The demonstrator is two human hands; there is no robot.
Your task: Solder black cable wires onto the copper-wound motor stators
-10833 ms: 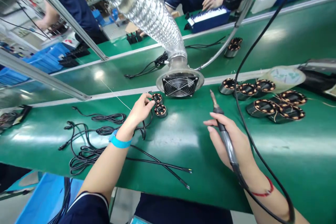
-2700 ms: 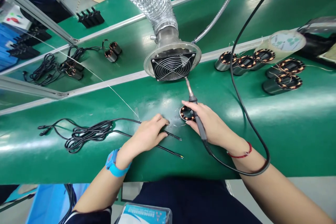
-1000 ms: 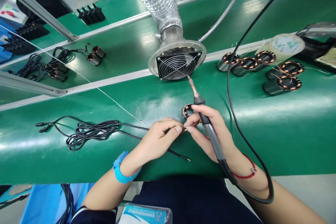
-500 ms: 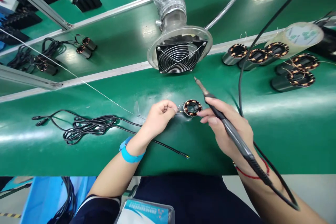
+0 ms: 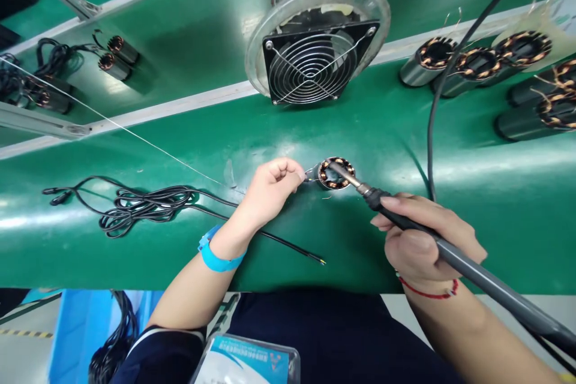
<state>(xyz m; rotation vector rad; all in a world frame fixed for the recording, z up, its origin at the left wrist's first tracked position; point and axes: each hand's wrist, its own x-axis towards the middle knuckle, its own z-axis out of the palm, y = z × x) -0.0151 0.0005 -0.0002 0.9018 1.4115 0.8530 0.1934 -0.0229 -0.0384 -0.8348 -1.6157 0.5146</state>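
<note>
A small motor stator (image 5: 335, 185), a ring with copper windings, stands upright on the green bench in front of me. My left hand (image 5: 275, 192) is closed at its left side, thumb and fingers pinching thin wire leads (image 5: 310, 176). My right hand (image 5: 432, 237) is wrapped round a soldering iron (image 5: 495, 291) with a dark handle. The iron's metal tip lies over the stator's opening; whether it touches cannot be told. Beneath my left forearm runs a black cable (image 5: 148, 204), coiled at left, its stripped end near the bench's front. A thin pale wire (image 5: 148, 142) reaches toward my left hand.
A round fume extractor with a fan grille (image 5: 310, 72) hangs behind the stator. More stators (image 5: 477, 66) stand at the right back. The iron's black cord (image 5: 432, 150) crosses the right side. A blue bin (image 5: 76, 336) with cables is below, left.
My right hand has moved right and turned the iron, bringing its tip from behind the stator to over it. My left hand keeps its pinch. The camera view has shifted closer.
</note>
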